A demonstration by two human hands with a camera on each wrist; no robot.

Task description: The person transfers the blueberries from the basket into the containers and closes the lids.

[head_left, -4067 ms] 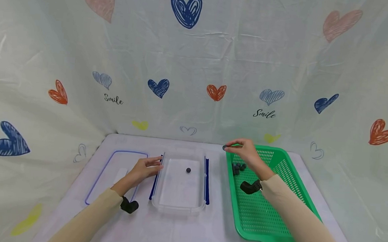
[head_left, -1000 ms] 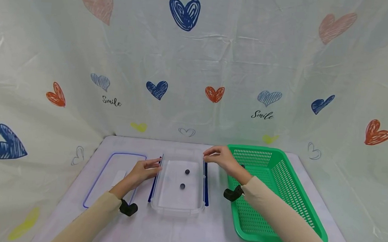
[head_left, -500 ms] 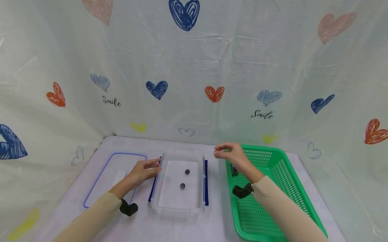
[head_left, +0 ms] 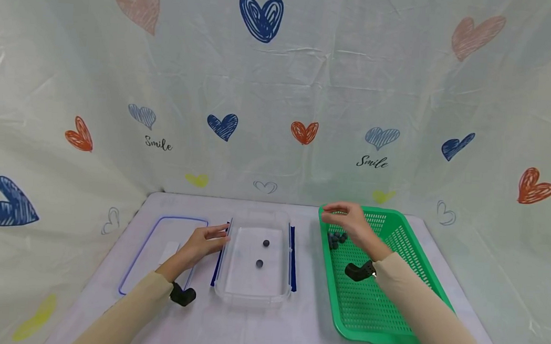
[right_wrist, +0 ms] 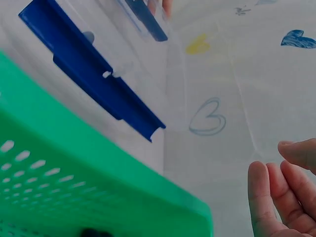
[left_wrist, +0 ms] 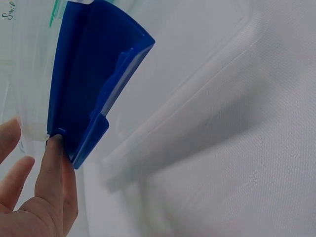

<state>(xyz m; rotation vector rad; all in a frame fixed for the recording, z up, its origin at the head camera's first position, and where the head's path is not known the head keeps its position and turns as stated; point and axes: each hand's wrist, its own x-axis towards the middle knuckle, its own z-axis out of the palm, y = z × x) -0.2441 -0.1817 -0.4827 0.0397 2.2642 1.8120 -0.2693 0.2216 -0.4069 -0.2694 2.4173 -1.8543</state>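
Two small, dark, round balls (head_left: 259,263) sit apart from each other on the floor of a clear, rectangular plastic container (head_left: 252,298), which stands lidless at the middle of a white-covered bench (head_left: 256,336). A person's left hand (head_left: 205,244) rests at its left side, fingers extended, fingertips touching a dark-blue plastic latch (left_wrist: 94,64). The right hand (head_left: 350,221), holding nothing, hovers over the far left corner of a green, perforated, rectangular plastic basket (head_left: 379,338), thumb and fingers a narrow gap apart. Below it, a cluster of similar dark balls (head_left: 335,240) lies bunched against the basket's left wall; a dark blur low in the right-wrist view is probably part of it. A clear, flat lid with a blue rim (head_left: 155,238) lies left of the container, partly behind the left forearm.
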